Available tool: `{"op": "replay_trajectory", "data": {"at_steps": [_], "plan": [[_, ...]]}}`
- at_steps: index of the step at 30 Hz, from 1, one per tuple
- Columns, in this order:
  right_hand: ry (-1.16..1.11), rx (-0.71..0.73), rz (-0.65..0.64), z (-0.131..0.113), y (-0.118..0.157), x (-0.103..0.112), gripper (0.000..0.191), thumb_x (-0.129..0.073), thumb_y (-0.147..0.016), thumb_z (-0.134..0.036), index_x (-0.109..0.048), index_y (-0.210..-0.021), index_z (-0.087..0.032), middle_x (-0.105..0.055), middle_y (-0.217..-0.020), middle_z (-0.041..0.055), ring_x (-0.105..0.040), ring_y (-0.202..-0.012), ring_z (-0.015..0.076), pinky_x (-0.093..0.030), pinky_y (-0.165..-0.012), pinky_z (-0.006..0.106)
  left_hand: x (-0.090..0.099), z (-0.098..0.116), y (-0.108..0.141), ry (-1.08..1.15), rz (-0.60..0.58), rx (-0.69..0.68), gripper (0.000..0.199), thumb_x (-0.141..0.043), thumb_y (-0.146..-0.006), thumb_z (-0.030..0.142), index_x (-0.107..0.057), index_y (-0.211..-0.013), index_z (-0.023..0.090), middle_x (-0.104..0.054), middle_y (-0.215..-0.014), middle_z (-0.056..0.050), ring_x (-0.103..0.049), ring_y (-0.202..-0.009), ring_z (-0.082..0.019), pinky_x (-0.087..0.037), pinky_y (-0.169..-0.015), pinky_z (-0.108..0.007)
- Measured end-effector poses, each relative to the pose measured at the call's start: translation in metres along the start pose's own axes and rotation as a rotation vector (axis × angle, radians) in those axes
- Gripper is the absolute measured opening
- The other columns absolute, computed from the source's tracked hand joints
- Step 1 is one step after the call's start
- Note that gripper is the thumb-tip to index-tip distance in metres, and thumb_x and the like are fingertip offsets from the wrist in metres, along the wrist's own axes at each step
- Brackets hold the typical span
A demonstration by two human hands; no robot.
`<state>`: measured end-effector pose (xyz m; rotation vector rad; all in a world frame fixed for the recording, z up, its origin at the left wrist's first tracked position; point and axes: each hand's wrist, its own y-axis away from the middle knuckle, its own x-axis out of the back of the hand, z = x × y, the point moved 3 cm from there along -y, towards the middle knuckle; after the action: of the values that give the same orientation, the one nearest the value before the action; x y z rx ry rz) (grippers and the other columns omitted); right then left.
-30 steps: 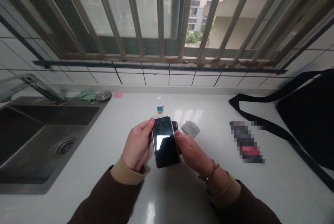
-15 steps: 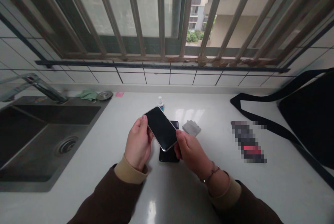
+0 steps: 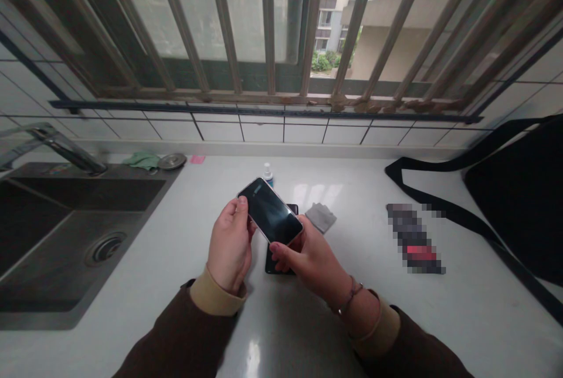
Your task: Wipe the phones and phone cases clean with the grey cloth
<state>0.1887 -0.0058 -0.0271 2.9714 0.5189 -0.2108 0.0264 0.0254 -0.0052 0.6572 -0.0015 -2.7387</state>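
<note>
A phone (image 3: pixel 270 211) with a dark, glossy screen is held tilted above the counter, between both hands. My left hand (image 3: pixel 230 243) grips its left end, thumb on the edge. Closed on the lower right end is my right hand (image 3: pixel 313 257), its thumb at the bottom corner. Beneath the phone lies a flat black object (image 3: pixel 273 265), partly hidden by the phone and my right hand. A small white spray bottle (image 3: pixel 267 174) stands just behind the phone. To the right of the phone lies a grey cloth (image 3: pixel 321 217).
At the left are a sink (image 3: pixel 83 255), a faucet (image 3: pixel 65 146), a green cloth (image 3: pixel 143 160), a metal strainer (image 3: pixel 172 161) and a pink slip (image 3: pixel 197 159). On the right lie a pixelated item (image 3: pixel 416 240) and a black bag (image 3: pixel 519 196) with its strap.
The phone has tilted, and its screen now shows a bright reflection. My right thumb has moved from the phone's right corner down to its lower edge. The view has shifted slightly.
</note>
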Motion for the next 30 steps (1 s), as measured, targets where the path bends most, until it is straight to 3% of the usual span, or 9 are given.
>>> {"op": "replay_trajectory", "data": {"at_steps": [5,9,11,14,17,20,23,27,30], "plan": [[0.146,0.037,0.079,-0.001,0.001,0.003,0.039,-0.078,-0.096,-0.045,-0.049,-0.114,-0.025,-0.075,-0.082,0.0005,-0.073,-0.061,0.0194,-0.057,-0.056,0.031,-0.01,0.003,0.009,-0.02,-0.102,0.048,0.043,-0.084,-0.089,0.048,-0.071,-0.115,0.016,-0.076,-0.104,-0.006,-0.068,-0.089,-0.016,-0.053,-0.082,-0.027],[0.493,0.127,0.112,0.001,0.001,0.0,0.032,-0.075,-0.098,-0.036,-0.052,-0.118,-0.026,-0.074,-0.082,0.0014,-0.074,-0.07,0.0238,-0.05,-0.06,0.032,-0.017,0.002,0.017,-0.01,-0.086,0.045,0.048,-0.092,-0.081,0.042,-0.067,-0.115,0.019,-0.073,-0.1,-0.002,-0.066,-0.085,-0.014,-0.052,-0.084,-0.027],[0.688,0.16,0.05,0.002,0.001,-0.005,0.035,-0.077,-0.097,-0.034,-0.055,-0.123,-0.025,-0.075,-0.085,0.0028,-0.075,-0.076,0.0267,-0.046,-0.063,0.033,-0.017,0.0,0.018,-0.025,-0.058,0.048,0.048,-0.094,-0.078,0.039,-0.065,-0.11,0.02,-0.069,-0.096,0.001,-0.064,-0.082,-0.012,-0.051,-0.083,-0.026],[0.799,0.227,-0.089,0.0,0.002,-0.008,0.05,-0.083,-0.094,-0.043,-0.055,-0.132,-0.025,-0.076,-0.093,0.0037,-0.074,-0.08,0.0266,-0.044,-0.066,0.033,-0.01,0.001,0.012,-0.101,-0.007,0.029,0.05,-0.093,-0.077,0.041,-0.062,-0.11,0.02,-0.066,-0.096,0.002,-0.062,-0.082,-0.012,-0.051,-0.084,-0.027],[0.859,0.319,-0.022,-0.014,0.001,0.007,0.037,-0.072,-0.103,-0.049,-0.061,-0.128,-0.023,-0.075,-0.092,0.0034,-0.069,-0.078,0.0231,-0.043,-0.07,0.034,0.004,0.013,0.001,-0.374,0.093,-0.072,0.063,-0.091,-0.076,0.046,-0.059,-0.124,0.022,-0.066,-0.105,-0.002,-0.065,-0.089,-0.018,-0.053,-0.087,-0.034],[0.965,0.345,0.298,-0.029,-0.002,0.04,0.026,-0.05,-0.114,-0.042,-0.066,-0.108,-0.022,-0.071,-0.085,0.0049,-0.065,-0.076,0.0217,-0.041,-0.071,0.035,0.012,0.027,-0.01,-0.899,0.08,-0.234,0.07,-0.09,-0.074,0.046,-0.059,-0.131,0.021,-0.065,-0.116,-0.009,-0.063,-0.114,-0.031,-0.052,-0.102,-0.047],[1.15,0.291,0.518,-0.033,-0.006,0.067,0.023,-0.056,-0.11,-0.037,-0.064,-0.095,-0.022,-0.071,-0.086,0.0069,-0.063,-0.075,0.0224,-0.039,-0.069,0.035,0.014,0.028,-0.014,-1.307,0.018,-0.27,0.065,-0.083,-0.078,0.046,-0.06,-0.131,0.015,-0.058,-0.119,-0.014,-0.057,-0.127,-0.04,-0.049,-0.111,-0.053],[1.366,0.235,0.426,-0.017,-0.012,0.077,0.018,-0.07,-0.101,-0.033,-0.064,-0.09,-0.02,-0.07,-0.092,0.0107,-0.063,-0.084,0.027,-0.044,-0.075,0.038,0.015,0.017,-0.013,-1.598,-0.034,-0.182,0.073,-0.074,-0.083,0.049,-0.056,-0.137,0.003,-0.055,-0.124,-0.021,-0.065,-0.115,-0.039,-0.053,-0.106,-0.05],[1.359,0.201,0.391,-0.005,-0.014,0.079,0.013,-0.071,-0.098,-0.027,-0.065,-0.089,-0.02,-0.069,-0.095,0.0125,-0.062,-0.086,0.0283,-0.046,-0.078,0.04,0.015,0.012,-0.011,-1.764,-0.045,-0.185,0.074,-0.07,-0.086,0.05,-0.055,-0.137,-0.001,-0.058,-0.125,-0.026,-0.065,-0.111,-0.041,-0.053,-0.103,-0.051]]}}
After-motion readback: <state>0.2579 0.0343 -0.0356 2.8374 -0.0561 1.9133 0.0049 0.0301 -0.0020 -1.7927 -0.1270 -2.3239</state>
